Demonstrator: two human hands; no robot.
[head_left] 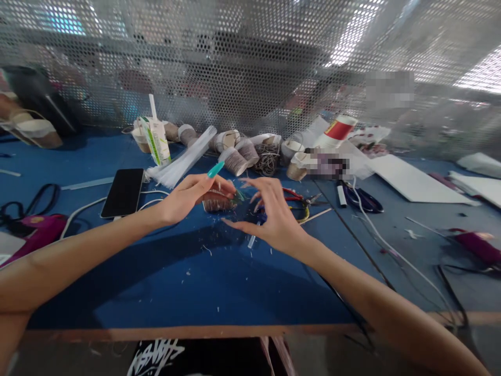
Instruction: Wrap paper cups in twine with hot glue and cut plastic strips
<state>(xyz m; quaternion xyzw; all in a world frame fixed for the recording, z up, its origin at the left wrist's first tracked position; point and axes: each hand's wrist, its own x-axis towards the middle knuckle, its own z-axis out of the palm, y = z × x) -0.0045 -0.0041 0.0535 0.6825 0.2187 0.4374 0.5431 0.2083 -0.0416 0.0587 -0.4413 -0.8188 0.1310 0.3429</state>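
My left hand [183,198] is closed around a small brown cord-wrapped piece [217,204], which lies low over the blue table. Fingers cover part of it, so its full shape is hidden. A long pointed turquoise tip, apparently a fingernail, stands out at the left thumb. Thin greenish strands [239,195] stick out at the piece's right end. Just to the right, my right hand [276,216] is open, its fingers curved and apart, with nothing visible between them. Behind it lie pliers with red handles [291,194] and a yellow-handled tool [304,213].
Cord-wrapped small cups [234,161], a wire bundle [267,159] and clear glue sticks [188,156] line the back by a perforated metal screen [235,68]. At left are a phone [123,193], a drink carton [158,141] and a magenta glue gun [39,232]. Cables cross both sides.
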